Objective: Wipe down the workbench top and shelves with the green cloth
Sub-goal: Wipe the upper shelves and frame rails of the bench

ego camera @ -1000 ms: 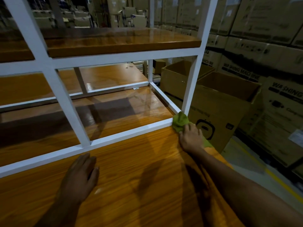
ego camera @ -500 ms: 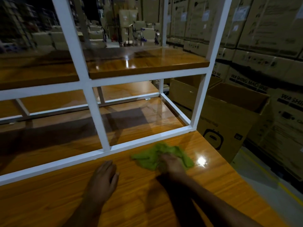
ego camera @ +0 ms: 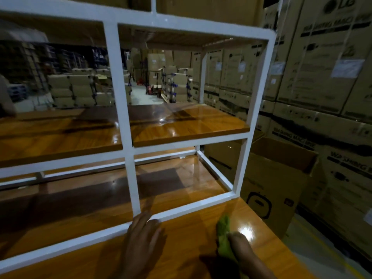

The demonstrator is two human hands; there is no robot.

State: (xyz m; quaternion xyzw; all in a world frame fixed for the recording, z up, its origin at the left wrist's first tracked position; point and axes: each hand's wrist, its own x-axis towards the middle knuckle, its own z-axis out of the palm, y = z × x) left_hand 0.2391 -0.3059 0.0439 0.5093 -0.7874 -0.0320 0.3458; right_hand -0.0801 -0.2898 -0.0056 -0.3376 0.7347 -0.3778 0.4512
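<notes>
The green cloth [ego camera: 223, 236] lies bunched on the glossy wooden workbench top [ego camera: 187, 244] near its right end. My right hand [ego camera: 240, 245] is closed on the cloth's near part and presses it onto the wood. My left hand [ego camera: 144, 238] rests flat on the top, fingers spread, fingertips touching the white bottom rail of the shelf frame [ego camera: 181, 209]. Behind the rail is the lower wooden shelf [ego camera: 171, 184], and above it the upper wooden shelf [ego camera: 181, 127].
White metal uprights [ego camera: 120, 109] and the right corner post [ego camera: 253, 125] divide the shelf bays. An open cardboard box [ego camera: 271, 188] stands on the floor just right of the bench. Stacked cartons [ego camera: 322, 77] fill the right side and background.
My right hand has dragged the cloth from the corner post back toward me along the bench top. My left hand slid forward to the white rail. The view has tilted upward.
</notes>
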